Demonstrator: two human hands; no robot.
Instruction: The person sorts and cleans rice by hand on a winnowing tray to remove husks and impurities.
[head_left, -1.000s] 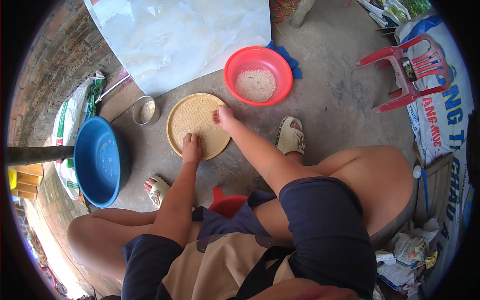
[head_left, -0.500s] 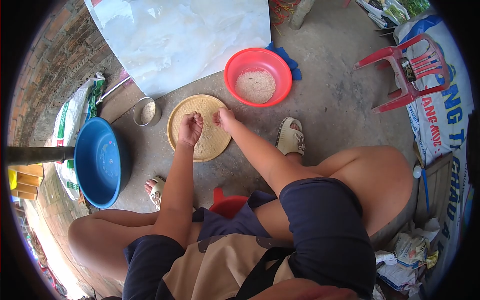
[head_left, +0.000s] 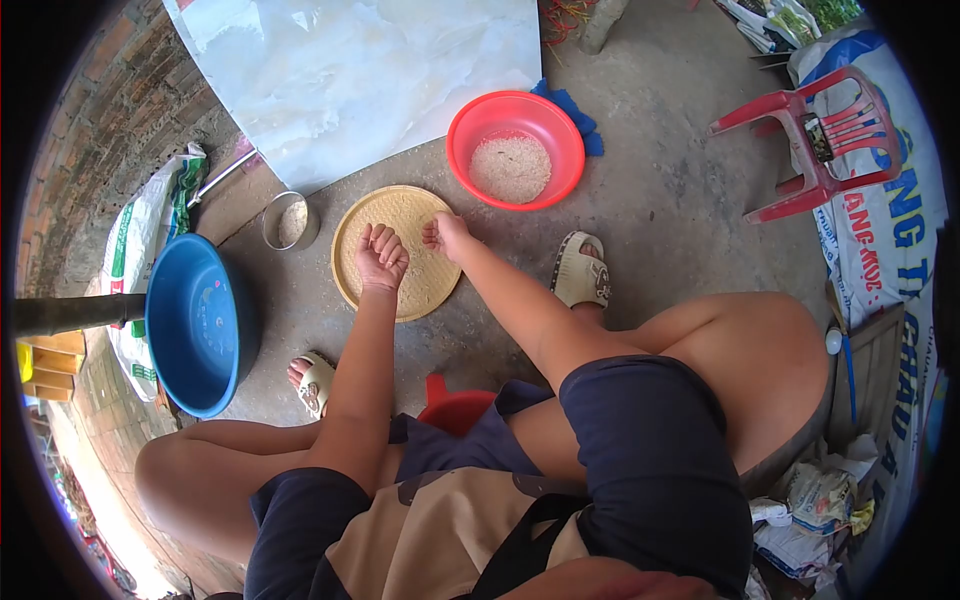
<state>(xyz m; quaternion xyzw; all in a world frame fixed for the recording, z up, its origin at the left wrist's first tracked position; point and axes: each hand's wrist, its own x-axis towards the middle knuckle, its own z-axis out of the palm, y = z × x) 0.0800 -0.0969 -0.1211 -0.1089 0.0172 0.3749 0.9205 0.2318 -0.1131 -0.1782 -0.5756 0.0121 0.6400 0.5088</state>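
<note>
A round woven bamboo tray (head_left: pixel 350 285) lies on the concrete floor in front of me, with pale grains scattered over it. Above its middle is my left hand (head_left: pixel 381 258), palm turned up and fingers curled in; whatever they hold is hidden. My right hand (head_left: pixel 447 237) is over the tray's right side, its fingers bent together, and I cannot make out what is in them. A red basin (head_left: pixel 462 165) holding pale, rice-like grains stands just beyond the tray. To the left is a metal bowl (head_left: pixel 312 232) with some of the same grains inside.
A large blue basin (head_left: pixel 205 325) leans at the left near a white sack (head_left: pixel 130 240). A pale, marbled sheet (head_left: pixel 370 80) covers the floor ahead. At the right stands a red plastic chair (head_left: pixel 815 150) beside big printed sacks (head_left: pixel 860 240). A red stool (head_left: pixel 455 412) is beneath me.
My left hand has turned slightly and its curled fingers have shifted, showing more of their length. The right hand stays almost where it was over the tray.
</note>
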